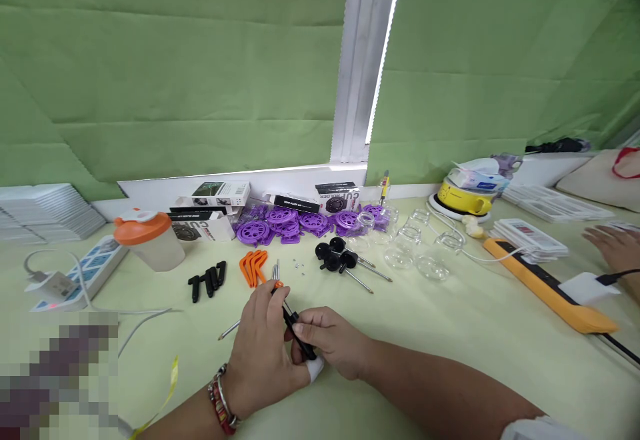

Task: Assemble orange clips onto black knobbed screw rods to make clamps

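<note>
Two hands meet near the front edge of the table (450,333), both grasping one screwdriver (293,323). The left hand (260,353) pinches its orange collar near the metal prongs, and the right hand (333,341) wraps the black handle. A bandaged fingertip suggests a weaker grip, so the tool could slip and jab the palm. Beyond the hands lie black clips (207,280), orange clips (254,265) and tiny screws (299,267); a sweeping wrist could scatter those screws. Further back, more screwdrivers (345,263) sit beside glass jars (425,253), which could roll if knocked. Purple wheels (290,221) and boxes (220,195) line the far edge. Another person's hand (617,248) rests at the right edge.
</note>
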The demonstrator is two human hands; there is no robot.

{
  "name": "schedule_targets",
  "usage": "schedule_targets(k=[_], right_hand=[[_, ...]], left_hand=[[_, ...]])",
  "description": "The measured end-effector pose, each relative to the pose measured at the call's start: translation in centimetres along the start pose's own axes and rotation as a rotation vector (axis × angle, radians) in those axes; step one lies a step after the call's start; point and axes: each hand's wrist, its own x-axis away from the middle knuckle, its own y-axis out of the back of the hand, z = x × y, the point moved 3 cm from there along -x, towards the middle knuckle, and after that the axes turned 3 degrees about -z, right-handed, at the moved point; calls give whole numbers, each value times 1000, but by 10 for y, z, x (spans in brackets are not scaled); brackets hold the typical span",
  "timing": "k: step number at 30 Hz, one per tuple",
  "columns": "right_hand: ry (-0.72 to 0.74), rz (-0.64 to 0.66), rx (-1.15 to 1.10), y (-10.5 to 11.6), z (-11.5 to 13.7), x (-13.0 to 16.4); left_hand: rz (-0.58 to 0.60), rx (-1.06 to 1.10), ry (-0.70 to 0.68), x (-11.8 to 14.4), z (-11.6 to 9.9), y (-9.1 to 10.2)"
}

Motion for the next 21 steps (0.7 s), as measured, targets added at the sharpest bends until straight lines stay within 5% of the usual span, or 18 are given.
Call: schedule_targets(k=[10, 21], right_hand=[[-2, 20, -60, 0, -3, -2], [3, 69, 144, 5, -3, -6]], left_hand=[[67, -2, -12, -3, 0, -2], [311, 110, 127, -6, 9, 5]])
